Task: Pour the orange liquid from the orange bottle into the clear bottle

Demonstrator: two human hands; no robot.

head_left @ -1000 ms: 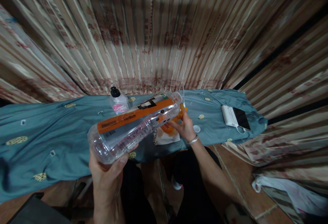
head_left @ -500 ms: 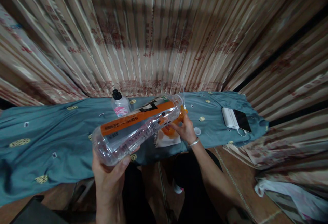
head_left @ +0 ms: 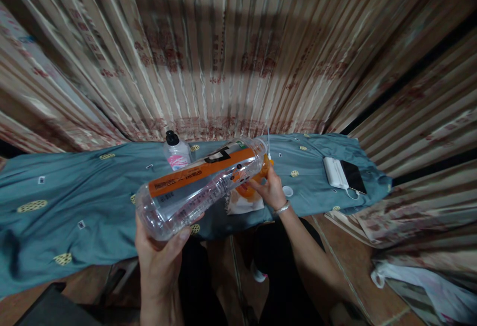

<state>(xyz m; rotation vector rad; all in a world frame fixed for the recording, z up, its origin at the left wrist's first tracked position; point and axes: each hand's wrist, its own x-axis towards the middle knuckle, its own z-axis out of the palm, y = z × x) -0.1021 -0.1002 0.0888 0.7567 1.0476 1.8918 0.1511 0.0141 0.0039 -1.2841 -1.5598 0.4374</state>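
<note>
While the left hand (head_left: 160,254) clasps the base of a large clear plastic bottle with an orange and silver label (head_left: 201,187), its fingers clamped around the plastic, the bottle hangs aslant above a worktop draped in teal patterned cloth (head_left: 93,187), mouth pointing up and to the right. The right hand (head_left: 274,191), a silver bracelet (head_left: 282,207) at its wrist, is just below the bottle's neck — its fingers closed on a translucent amber container (head_left: 265,168), though the clear bottle hides part of that grip. Beneath them lies a white and orange packet (head_left: 246,207), and just right of the hand rests a small pale round disc (head_left: 287,191). Behind the clear bottle stands a pale bottle with a black cap and pink label (head_left: 178,157). Well to the right sit a white rectangular block (head_left: 334,173) and a flat black slab (perhaps a phone) (head_left: 353,176) — side by side, with a white cable (head_left: 352,193) near their front edges.
</note>
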